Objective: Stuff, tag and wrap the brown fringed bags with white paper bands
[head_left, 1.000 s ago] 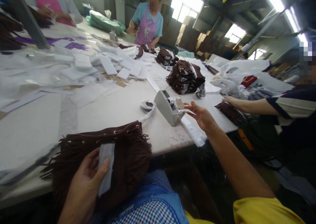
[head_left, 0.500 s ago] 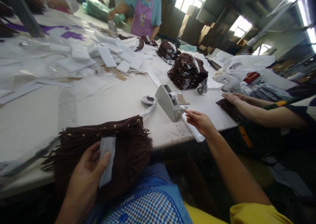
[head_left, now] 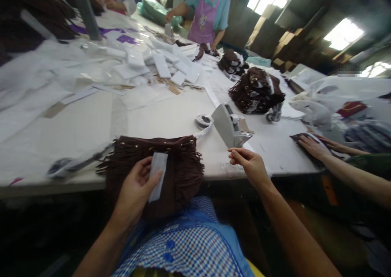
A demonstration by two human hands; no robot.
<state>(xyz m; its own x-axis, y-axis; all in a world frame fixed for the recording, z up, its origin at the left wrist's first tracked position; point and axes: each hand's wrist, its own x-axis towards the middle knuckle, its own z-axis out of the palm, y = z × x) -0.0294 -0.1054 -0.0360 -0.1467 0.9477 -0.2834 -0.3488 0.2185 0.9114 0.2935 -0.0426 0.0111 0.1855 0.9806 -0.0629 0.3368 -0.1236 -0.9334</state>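
My left hand point(head_left: 139, 185) pinches a whitish, translucent strip point(head_left: 158, 175) under its thumb, against the front of a dark brown fringed bag point(head_left: 180, 183). The bag leans at the table edge above my lap, with metal eyelets along its top. Its wrapped straps run out to either side, ending in a wrapped ring point(head_left: 204, 121) on the right and another point(head_left: 59, 167) on the left. My right hand point(head_left: 249, 163) is closed in a pinch just below and in front of a grey tape dispenser point(head_left: 226, 126); the piece of clear tape in its fingertips barely shows.
Brown fringed bags point(head_left: 256, 90) are piled beyond the dispenser. White foam sheets point(head_left: 161, 65) and plastic film lie across the table point(head_left: 159, 118). At right, a co-worker's hands point(head_left: 313, 144) press on a brown piece. Two other people stand at the far side.
My right hand has come away from the dispenser's cutting edge towards me, still pinched. My left hand keeps the strip on the bag. The view has turned left; the co-worker's hands at right have shifted.
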